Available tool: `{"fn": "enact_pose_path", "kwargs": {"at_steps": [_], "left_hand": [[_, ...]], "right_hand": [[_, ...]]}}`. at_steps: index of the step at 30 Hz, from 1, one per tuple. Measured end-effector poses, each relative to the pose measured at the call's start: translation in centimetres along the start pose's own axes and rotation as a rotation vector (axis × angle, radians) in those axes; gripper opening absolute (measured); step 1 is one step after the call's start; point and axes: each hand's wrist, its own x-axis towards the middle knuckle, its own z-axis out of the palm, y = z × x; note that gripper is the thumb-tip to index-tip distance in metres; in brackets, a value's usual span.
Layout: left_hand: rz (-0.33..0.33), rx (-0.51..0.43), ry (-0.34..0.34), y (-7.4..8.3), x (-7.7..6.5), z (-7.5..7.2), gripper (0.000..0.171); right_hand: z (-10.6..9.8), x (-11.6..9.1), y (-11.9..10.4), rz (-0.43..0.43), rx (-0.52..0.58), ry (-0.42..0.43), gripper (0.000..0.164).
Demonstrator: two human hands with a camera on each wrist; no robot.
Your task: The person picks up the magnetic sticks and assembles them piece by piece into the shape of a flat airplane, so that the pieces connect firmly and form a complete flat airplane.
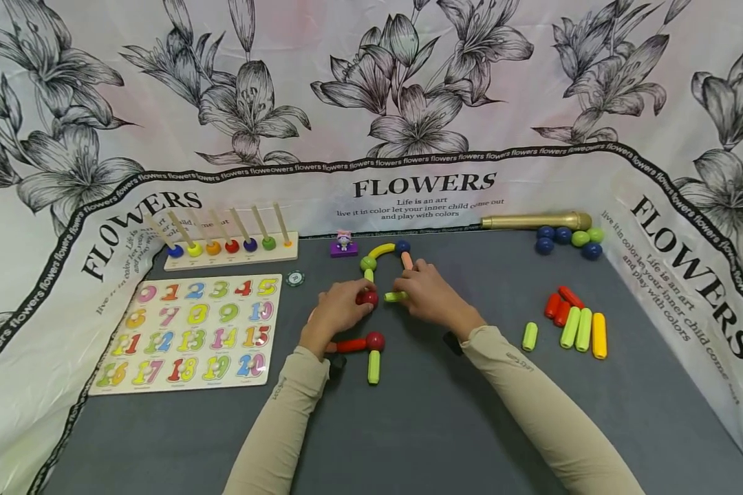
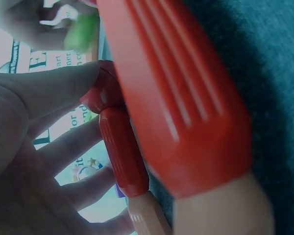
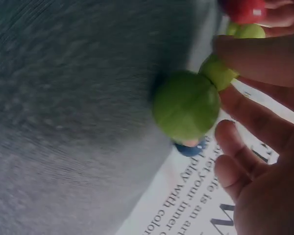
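Worktop [image 1: 446,426]: matte dark grey, filling the lower centre of the frame; fine-grained surface in the right wrist view. White backdrop sheet [image 1: 514,124] spans the top and runs down both sides, with faint pink tints. Print: black line-drawn lilies [image 1: 417,117] across the upper frame; black border band [image 1: 322,167] repeating "flowers" in white; large "FLOWERS" lettering [image 1: 424,184] at left, centre and right, smaller text beneath. Light: soft, fairly even.

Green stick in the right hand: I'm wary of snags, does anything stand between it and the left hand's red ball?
Nothing visible; the head view shows just a gap between the green stick and held red ball.
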Motion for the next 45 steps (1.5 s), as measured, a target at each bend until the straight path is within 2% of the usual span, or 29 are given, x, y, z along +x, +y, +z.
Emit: {"fn": "enact_pose_path", "kwargs": {"at_steps": [3,5,10,15,20,23,25,30,33,35,37,40,42,43,45], "left_hand": [[0.019,0.004,0.003,0.6,0.0,0.4,0.037],[0.028,0.003,0.004,0.8,0.0,0.7,0.036],[0.044,0.005,0.002,1.3,0.0,1.3,0.035],[0.051,0.006,-0.008,1.8,0.1,1.9,0.036],[0.056,-0.024,-0.030,1.6,-0.4,1.9,0.042],[0.079,-0.061,-0.010,1.2,-1.6,1.5,0.048],[0.107,-0.079,0.036,0.9,-2.7,1.2,0.047],[0.203,-0.074,0.183,0.4,-6.9,1.4,0.037],[0.232,-0.087,0.206,0.4,-8.9,1.8,0.032],[0.244,-0.125,0.168,0.5,-9.7,1.9,0.031],[0.253,-0.171,0.101,0.6,-10.0,2.0,0.032],[0.256,-0.211,-0.003,0.5,-10.0,2.4,0.034],[0.273,-0.230,-0.043,0.4,-9.8,2.8,0.039],[0.287,-0.237,-0.056,0.3,-9.7,3.1,0.041],[0.366,-0.234,-0.065,-0.7,-9.2,4.3,0.045]], "right_hand": [[0.5,-0.7,0.2,0.008,-0.059,-0.026,0.013],[0.9,-1.1,0.4,0.005,-0.068,-0.014,0.013],[1.4,-2.0,0.5,0.018,-0.021,0.039,0.013],[1.5,-2.4,0.1,0.040,-0.004,0.039,0.013],[0.7,-4.1,0.1,0.114,0.086,0.066,0.022],[-0.8,-6.4,0.7,0.166,0.155,0.121,0.027],[-2.2,-8.4,1.2,0.202,0.182,0.151,0.027],[-5.1,-14.4,2.7,0.313,0.269,0.175,0.024],[-6.1,-17.9,3.7,0.372,0.294,0.166,0.025],[-6.5,-19.7,4.4,0.407,0.310,0.168,0.025],[-6.6,-20.8,5.1,0.426,0.318,0.173,0.024],[-6.4,-22.1,5.7,0.451,0.330,0.175,0.024],[-6.0,-22.7,5.9,0.463,0.327,0.171,0.024],[-5.8,-22.9,5.9,0.469,0.325,0.175,0.024],[-5.5,-23.3,5.9,0.485,0.327,0.183,0.024]]}}
